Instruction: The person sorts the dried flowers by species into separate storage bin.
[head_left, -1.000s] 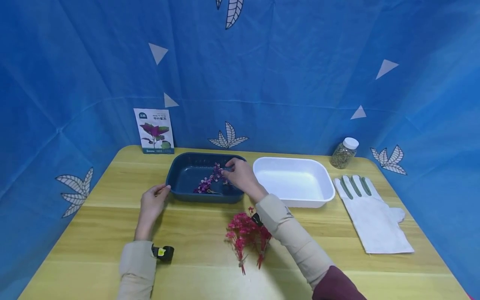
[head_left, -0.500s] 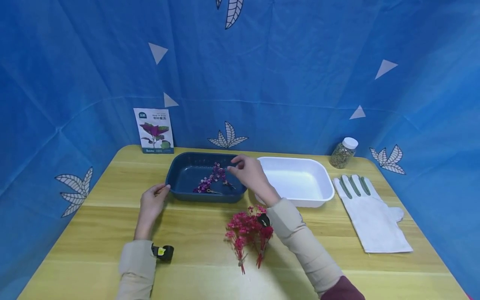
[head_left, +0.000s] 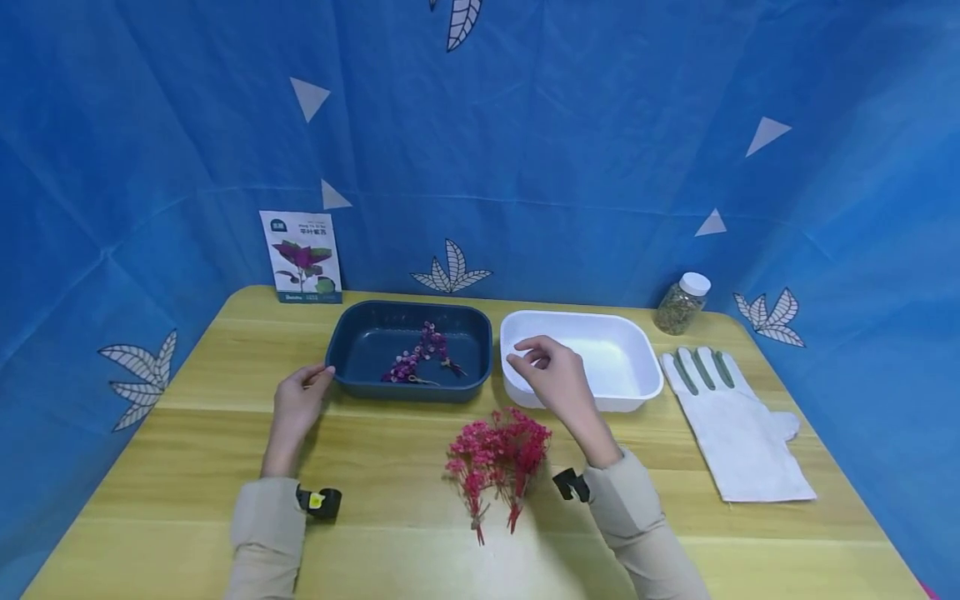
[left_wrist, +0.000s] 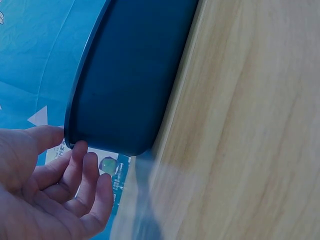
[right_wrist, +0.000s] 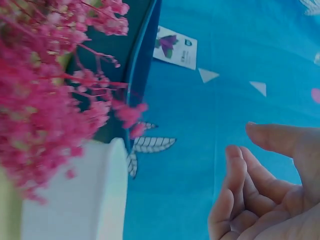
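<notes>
My left hand [head_left: 297, 403] pinches the left end of a dark blue tray [head_left: 397, 390]; in the left wrist view, thumb and index fingertip [left_wrist: 80, 146] meet at its rim. Inside the tray lie purple flower sprigs [head_left: 406, 364] with tied stems. My right hand [head_left: 561, 379] hovers over the left side of a white tray [head_left: 626, 405], fingers loosely bent and thumb apart from them. Nothing sits between those fingers in the right wrist view. Just in front of the trays, two bunches of pink dried flowers [head_left: 471, 454] lie on the table, stems toward me.
A seed packet [head_left: 302, 257] with a purple plant picture leans against the blue cloth backdrop [head_left: 600, 150] at the back left. A white-capped jar [head_left: 681, 307] stands at the back right, behind a white glove [head_left: 742, 442] lying flat on the wooden table [head_left: 375, 533].
My right hand has left the purple sprigs and moved right and toward me, from the dark blue tray to over the white one. The left hand stays at the blue tray's rim.
</notes>
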